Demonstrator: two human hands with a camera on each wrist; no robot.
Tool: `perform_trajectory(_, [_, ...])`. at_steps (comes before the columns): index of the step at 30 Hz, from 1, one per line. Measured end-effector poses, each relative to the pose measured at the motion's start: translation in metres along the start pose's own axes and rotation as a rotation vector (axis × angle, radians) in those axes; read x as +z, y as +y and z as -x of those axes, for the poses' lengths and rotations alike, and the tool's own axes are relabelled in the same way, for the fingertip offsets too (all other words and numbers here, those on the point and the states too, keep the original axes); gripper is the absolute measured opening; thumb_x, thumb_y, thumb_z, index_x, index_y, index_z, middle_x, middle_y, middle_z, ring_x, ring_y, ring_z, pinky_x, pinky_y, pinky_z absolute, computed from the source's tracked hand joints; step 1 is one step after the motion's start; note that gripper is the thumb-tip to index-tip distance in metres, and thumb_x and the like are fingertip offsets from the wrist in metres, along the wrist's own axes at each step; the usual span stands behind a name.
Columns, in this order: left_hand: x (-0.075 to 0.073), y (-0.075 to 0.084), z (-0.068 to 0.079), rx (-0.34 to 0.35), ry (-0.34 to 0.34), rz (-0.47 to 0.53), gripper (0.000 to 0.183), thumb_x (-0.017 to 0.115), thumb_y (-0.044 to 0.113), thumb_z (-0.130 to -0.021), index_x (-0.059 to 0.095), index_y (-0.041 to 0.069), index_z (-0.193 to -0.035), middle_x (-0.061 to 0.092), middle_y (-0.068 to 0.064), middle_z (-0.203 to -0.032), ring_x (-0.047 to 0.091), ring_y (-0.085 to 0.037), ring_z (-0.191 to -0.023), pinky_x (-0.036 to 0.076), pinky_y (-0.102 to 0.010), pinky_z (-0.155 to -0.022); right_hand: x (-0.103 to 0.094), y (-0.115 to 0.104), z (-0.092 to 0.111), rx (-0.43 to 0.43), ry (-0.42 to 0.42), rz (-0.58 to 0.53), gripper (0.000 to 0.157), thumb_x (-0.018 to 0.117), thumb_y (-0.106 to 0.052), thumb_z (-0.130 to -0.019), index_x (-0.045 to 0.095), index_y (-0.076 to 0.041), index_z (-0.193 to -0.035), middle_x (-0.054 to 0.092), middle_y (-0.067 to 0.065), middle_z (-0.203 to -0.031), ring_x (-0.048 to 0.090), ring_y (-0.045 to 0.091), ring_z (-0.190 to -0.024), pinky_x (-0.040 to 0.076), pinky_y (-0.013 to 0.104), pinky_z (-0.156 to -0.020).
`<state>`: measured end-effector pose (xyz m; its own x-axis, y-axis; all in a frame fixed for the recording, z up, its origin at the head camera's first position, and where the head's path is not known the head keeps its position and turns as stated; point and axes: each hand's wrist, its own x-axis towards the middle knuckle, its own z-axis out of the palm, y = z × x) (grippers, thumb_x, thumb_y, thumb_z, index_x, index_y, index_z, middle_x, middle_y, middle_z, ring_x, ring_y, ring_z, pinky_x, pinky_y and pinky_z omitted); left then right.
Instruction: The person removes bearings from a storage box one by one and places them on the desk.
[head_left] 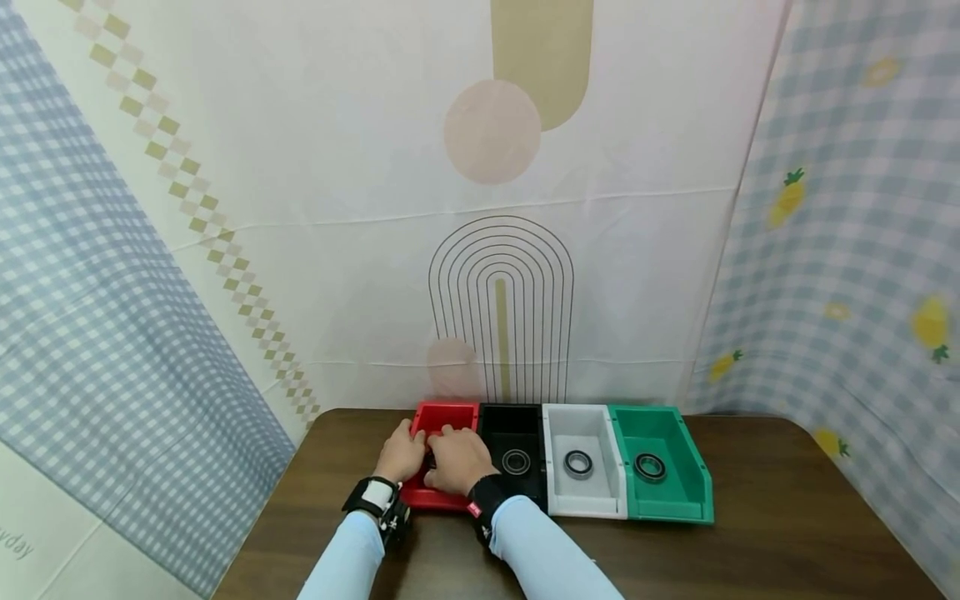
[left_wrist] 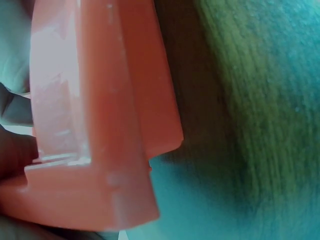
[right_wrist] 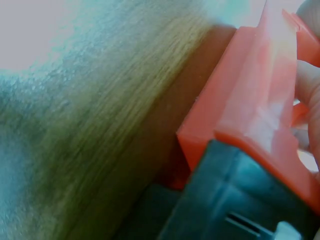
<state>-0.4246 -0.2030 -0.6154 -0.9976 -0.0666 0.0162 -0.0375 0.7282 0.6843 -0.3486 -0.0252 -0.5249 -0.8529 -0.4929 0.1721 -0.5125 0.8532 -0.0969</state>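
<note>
Both hands are inside the red bin [head_left: 442, 500] at the left end of a row of bins. My left hand [head_left: 401, 454] reaches over its left side, and my right hand [head_left: 459, 462] comes in from the right. Between them shows a small dark piece of a bearing [head_left: 430, 461], pinched by the fingers and mostly hidden. In the left wrist view the red bin's wall [left_wrist: 105, 100] covers much of the hand, with fingers [left_wrist: 12, 150] at the edge. The right wrist view shows fingers [right_wrist: 310, 95] curled behind the red wall [right_wrist: 255, 105].
Right of the red bin stand a black bin [head_left: 510, 425], a white bin [head_left: 573, 425] and a green bin [head_left: 652, 425]. Each holds one bearing, in black [head_left: 516, 462], white [head_left: 577, 464] and green [head_left: 649, 467]. The brown table [head_left: 780, 517] meets a patterned cloth [head_left: 637, 317] behind.
</note>
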Motion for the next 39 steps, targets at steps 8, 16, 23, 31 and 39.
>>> perform_trajectory(8, [-0.006, 0.008, 0.006, 0.008, 0.019, 0.013, 0.023, 0.055, 0.030, -0.109, 0.059, 0.008, -0.115, 0.070, -0.011, -0.097, 0.067, -0.022, -0.082, 0.051, -0.035, -0.066, 0.003, 0.001, -0.002, -0.006, 0.018, -0.004, 0.043, 0.080, -0.043, -0.085, 0.076, -0.019, -0.121, 0.070, 0.001, -0.101, 0.062, 0.017, -0.085, 0.056, 0.034, -0.084])
perform_trajectory(16, [-0.011, 0.013, 0.016, 0.009, 0.050, 0.007, 0.022, 0.055, 0.027, -0.108, 0.061, 0.007, -0.114, 0.074, -0.015, -0.103, 0.070, -0.026, -0.086, 0.053, -0.038, -0.067, 0.005, 0.001, 0.002, -0.052, 0.015, 0.009, 0.056, 0.077, -0.045, -0.088, 0.071, -0.019, -0.136, 0.072, 0.002, -0.118, 0.066, 0.018, -0.106, 0.057, 0.037, -0.101])
perform_trajectory(23, [-0.009, 0.018, 0.019, 0.006, 0.020, 0.076, 0.026, 0.054, 0.033, -0.110, 0.059, 0.007, -0.112, 0.066, -0.010, -0.088, 0.061, -0.023, -0.074, 0.047, -0.036, -0.061, 0.006, 0.008, 0.016, -0.087, 0.095, -0.015, 0.052, 0.078, -0.042, -0.086, 0.072, -0.019, -0.132, 0.069, -0.001, -0.110, 0.065, 0.017, -0.105, 0.056, 0.037, -0.105])
perform_trajectory(31, [0.000, 0.002, 0.007, -0.013, 0.011, 0.062, 0.023, 0.054, 0.030, -0.109, 0.060, 0.008, -0.113, 0.066, -0.008, -0.088, 0.062, -0.021, -0.073, 0.046, -0.035, -0.061, 0.009, 0.014, 0.029, -0.170, 0.165, -0.100, 0.047, 0.074, -0.037, -0.087, 0.072, -0.021, -0.132, 0.063, -0.006, -0.103, 0.058, 0.010, -0.094, 0.054, 0.030, -0.096])
perform_trajectory(39, [-0.012, 0.026, 0.026, -0.009, 0.025, 0.070, 0.026, 0.053, 0.030, -0.110, 0.058, 0.004, -0.114, 0.065, -0.011, -0.088, 0.060, -0.023, -0.073, 0.046, -0.037, -0.061, 0.007, 0.016, 0.033, -0.226, 0.184, -0.118, 0.046, 0.075, -0.037, -0.086, 0.073, -0.023, -0.130, 0.057, -0.009, -0.097, 0.050, 0.006, -0.087, 0.050, 0.023, -0.083])
